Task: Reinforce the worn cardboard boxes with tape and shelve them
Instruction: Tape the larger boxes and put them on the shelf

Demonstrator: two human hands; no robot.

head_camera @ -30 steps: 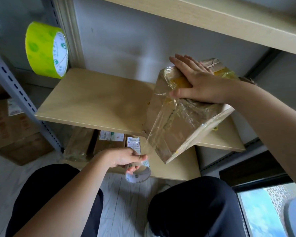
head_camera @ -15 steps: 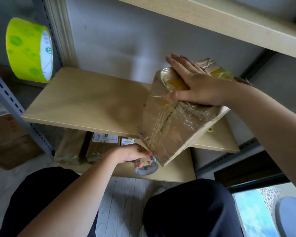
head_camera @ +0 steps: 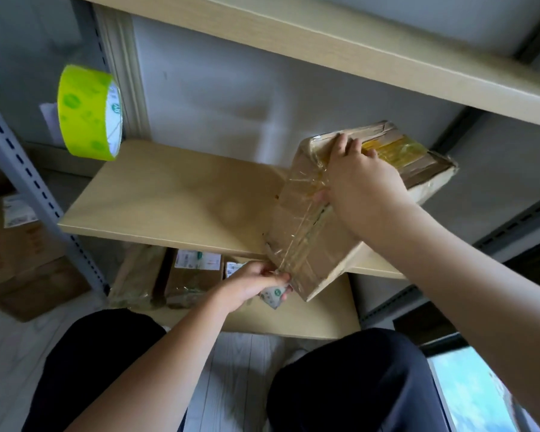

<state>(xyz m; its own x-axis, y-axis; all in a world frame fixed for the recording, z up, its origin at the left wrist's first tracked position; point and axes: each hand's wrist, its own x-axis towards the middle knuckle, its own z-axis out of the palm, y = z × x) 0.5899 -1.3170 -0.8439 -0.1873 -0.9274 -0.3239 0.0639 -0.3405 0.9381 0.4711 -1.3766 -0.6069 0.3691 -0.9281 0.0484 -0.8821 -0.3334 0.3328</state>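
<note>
A worn cardboard box (head_camera: 306,244), wrapped in clear tape, rests tilted on the right end of the middle wooden shelf (head_camera: 175,201), its near corner hanging past the shelf edge. My right hand (head_camera: 356,179) grips the box's top left edge, fingers curled over it and thumb on the taped side. My left hand (head_camera: 253,282) holds a clear tape roll (head_camera: 275,296) against the box's lower corner. A strip of tape runs up the box face from the roll.
A yellow-green tape roll (head_camera: 88,113) stands on edge at the shelf's far left. Several taped boxes (head_camera: 194,275) sit on the lower shelf. More cartons (head_camera: 22,254) stand on the floor left of the metal upright (head_camera: 28,182). Another shelf board (head_camera: 356,48) runs overhead.
My left hand has brought the clear tape roll up to the box's lower corner. My right hand slid from lying flat on the box top to gripping its left edge.
</note>
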